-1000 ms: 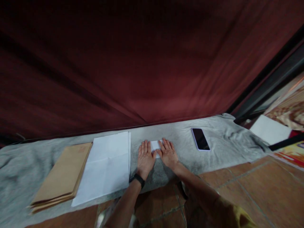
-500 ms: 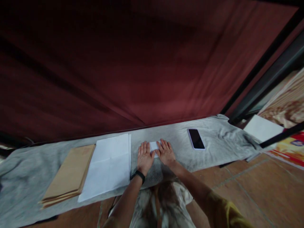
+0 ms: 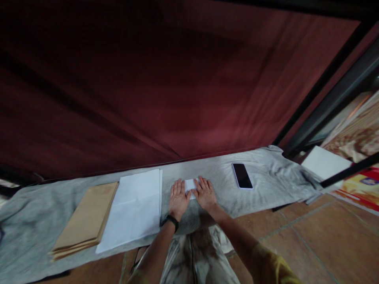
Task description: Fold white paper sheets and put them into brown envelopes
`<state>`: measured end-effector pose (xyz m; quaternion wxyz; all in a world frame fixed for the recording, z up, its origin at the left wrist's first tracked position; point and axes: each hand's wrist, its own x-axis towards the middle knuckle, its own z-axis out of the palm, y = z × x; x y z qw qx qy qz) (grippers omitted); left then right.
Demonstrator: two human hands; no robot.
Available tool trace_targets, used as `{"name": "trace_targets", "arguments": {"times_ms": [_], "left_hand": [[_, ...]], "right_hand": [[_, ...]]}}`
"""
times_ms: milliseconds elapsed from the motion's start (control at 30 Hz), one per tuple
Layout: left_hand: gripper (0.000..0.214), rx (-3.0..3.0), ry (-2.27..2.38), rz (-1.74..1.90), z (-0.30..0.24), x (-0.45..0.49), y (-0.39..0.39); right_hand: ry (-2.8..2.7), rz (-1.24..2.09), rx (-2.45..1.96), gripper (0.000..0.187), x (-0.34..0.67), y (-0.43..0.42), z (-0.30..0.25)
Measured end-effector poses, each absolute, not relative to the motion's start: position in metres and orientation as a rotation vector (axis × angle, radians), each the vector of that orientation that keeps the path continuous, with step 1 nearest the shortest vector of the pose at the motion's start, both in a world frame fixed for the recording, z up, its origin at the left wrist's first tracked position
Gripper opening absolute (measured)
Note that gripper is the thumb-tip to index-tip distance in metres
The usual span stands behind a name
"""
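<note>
A small folded piece of white paper (image 3: 190,184) lies on the grey cloth, partly covered by both hands. My left hand (image 3: 179,198) rests flat on its left side, fingers stretched out, with a black band on the wrist. On the paper's right side, my right hand (image 3: 205,193) is also laid flat, its fingers spread a little. Both thumbs point inward over the paper and nearly meet. How the paper is folded under the palms is hidden.
Left of my hands are large white sheets (image 3: 133,209) and a stack of brown envelopes (image 3: 85,217). A phone (image 3: 242,176) lies to the right on the grey cloth (image 3: 213,165). A dark red curtain (image 3: 183,98) hangs behind; dark metal bars (image 3: 325,86) stand at right.
Both hands stay flat on the paper with almost no movement. The whole view has shifted slightly, so everything sits a little lower and further left.
</note>
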<state>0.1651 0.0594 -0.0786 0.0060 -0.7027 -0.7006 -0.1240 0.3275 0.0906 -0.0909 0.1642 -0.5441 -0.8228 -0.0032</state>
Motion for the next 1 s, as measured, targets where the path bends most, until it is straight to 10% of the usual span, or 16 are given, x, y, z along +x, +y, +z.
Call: {"name": "trace_targets", "arguments": {"times_ms": [1000], "left_hand": [[0.054,-2.257,-1.967,-0.464,-0.094,0.177,-0.016]], "right_hand": [[-2.394,0.005,-1.293,0.049,0.321,0.065,-0.091]]}}
